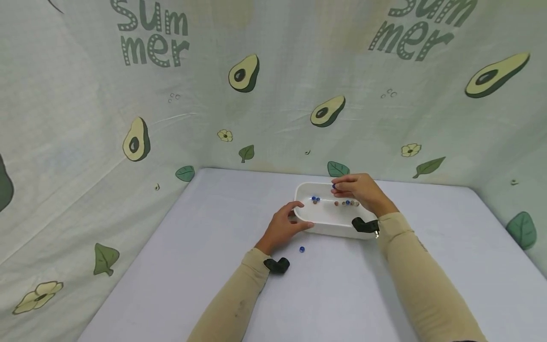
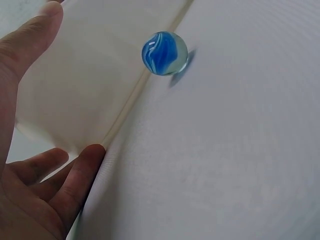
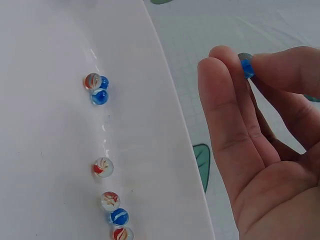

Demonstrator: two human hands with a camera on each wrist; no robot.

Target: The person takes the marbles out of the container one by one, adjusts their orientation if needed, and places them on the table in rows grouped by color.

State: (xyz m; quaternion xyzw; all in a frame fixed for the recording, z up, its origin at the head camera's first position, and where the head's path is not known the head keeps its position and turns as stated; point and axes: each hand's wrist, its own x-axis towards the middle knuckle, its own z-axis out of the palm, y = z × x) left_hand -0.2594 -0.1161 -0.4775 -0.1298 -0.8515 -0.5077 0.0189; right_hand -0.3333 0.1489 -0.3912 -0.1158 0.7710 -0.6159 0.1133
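A white rectangular tray (image 1: 326, 217) stands near the back of the table. My left hand (image 1: 282, 229) grips its left end, the thumb along the near wall and the fingers at the left corner. Over the tray's far rim, my right hand (image 1: 361, 191) pinches a blue marble (image 3: 247, 67) between thumb and fingertips. Inside the tray, a small cluster has two blue marbles and an orange-streaked marble (image 3: 93, 81). Several more marbles form a loose row to the right, among them a blue one (image 3: 119, 217). Another blue-and-white marble (image 2: 164, 54) lies on the table in front of the tray.
A white cloth covers the table (image 1: 205, 228). Behind and beside it hangs a pale curtain (image 1: 278, 133) printed with avocados, leaves and lettering. Small black wrist devices sit on the left sleeve (image 1: 237, 304) and the right sleeve (image 1: 427, 285).
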